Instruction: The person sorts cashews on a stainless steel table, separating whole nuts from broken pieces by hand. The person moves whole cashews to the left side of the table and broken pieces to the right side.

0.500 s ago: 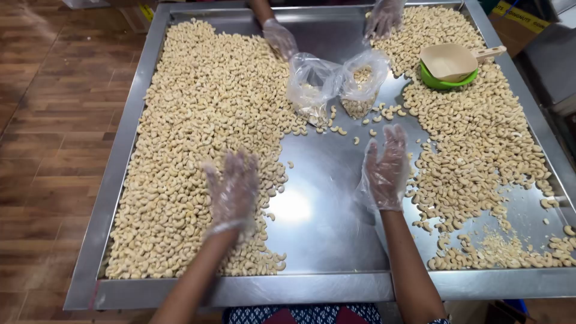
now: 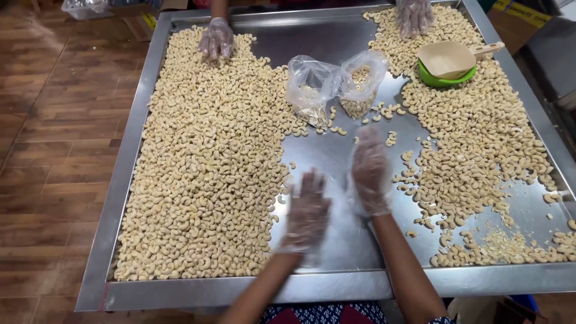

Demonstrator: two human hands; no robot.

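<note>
A large steel tray table (image 2: 336, 282) carries two spreads of pale cashew nuts: a big one on the left (image 2: 204, 168) and another on the right (image 2: 480, 144). Both my hands wear thin clear plastic gloves. My left hand (image 2: 307, 211) hovers flat, fingers spread, over the bare steel strip between the piles, holding nothing. My right hand (image 2: 370, 171) is beside it, slightly farther, fingers apart and blurred, close to the right pile's edge. Two clear plastic bags (image 2: 336, 84) with a few nuts stand beyond my hands.
Across the table another person's gloved hands rest on the nuts, one at the far left (image 2: 216, 38), one at the far right (image 2: 414, 15). A tan scoop sits in a green bowl (image 2: 447, 63) on the right pile. Wooden floor lies to the left.
My left hand has moved right, off the left pile onto the bare steel. My right hand has shifted slightly left and farther. The other person's left-side hand moved farther left.
</note>
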